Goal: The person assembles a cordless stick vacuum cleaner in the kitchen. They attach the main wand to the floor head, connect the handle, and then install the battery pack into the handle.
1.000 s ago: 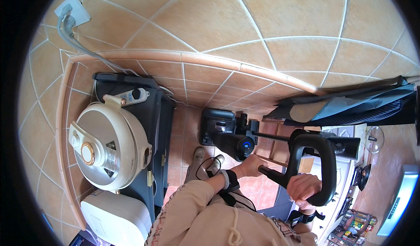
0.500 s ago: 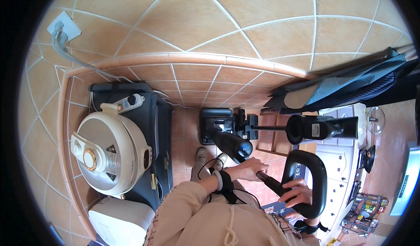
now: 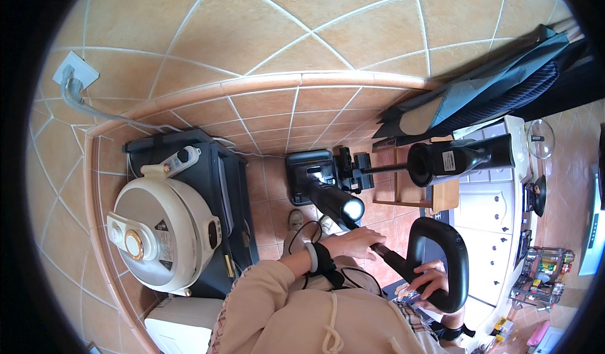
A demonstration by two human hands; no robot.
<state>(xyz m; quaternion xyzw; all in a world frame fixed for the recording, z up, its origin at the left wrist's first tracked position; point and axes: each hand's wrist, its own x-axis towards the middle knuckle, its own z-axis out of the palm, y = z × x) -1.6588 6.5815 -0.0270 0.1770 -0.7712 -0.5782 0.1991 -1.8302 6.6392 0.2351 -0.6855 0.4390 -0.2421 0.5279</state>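
A black upright floor washer (image 3: pixel 332 201) stands at the middle, its head on a black base (image 3: pixel 310 160) by the wall. The round top of its body is lit white. My right hand (image 3: pixel 432 281) is closed round the lower part of the black loop handle (image 3: pixel 462 269), fingers wrapped on its inner side. My left hand (image 3: pixel 354 244) is closed at the handle's shaft (image 3: pixel 389 256), just above the body. Its palm side is hidden, and so is the joint of shaft and body. Each wrist wears a dark strap.
On the left a cream pressure cooker (image 3: pixel 161 234) sits on a dark cabinet (image 3: pixel 236 228), beside a white box (image 3: pixel 179 325). Hanging cloths (image 3: pixel 479 96), a second black appliance (image 3: pixel 463 160), a wooden stool (image 3: pixel 444 196) and white cupboards (image 3: pixel 485 212) are at the right.
The top of the floor washer has gone from a small blue mark to a bright white glow. My view has shifted slightly; both hands keep their places on the handle and shaft.
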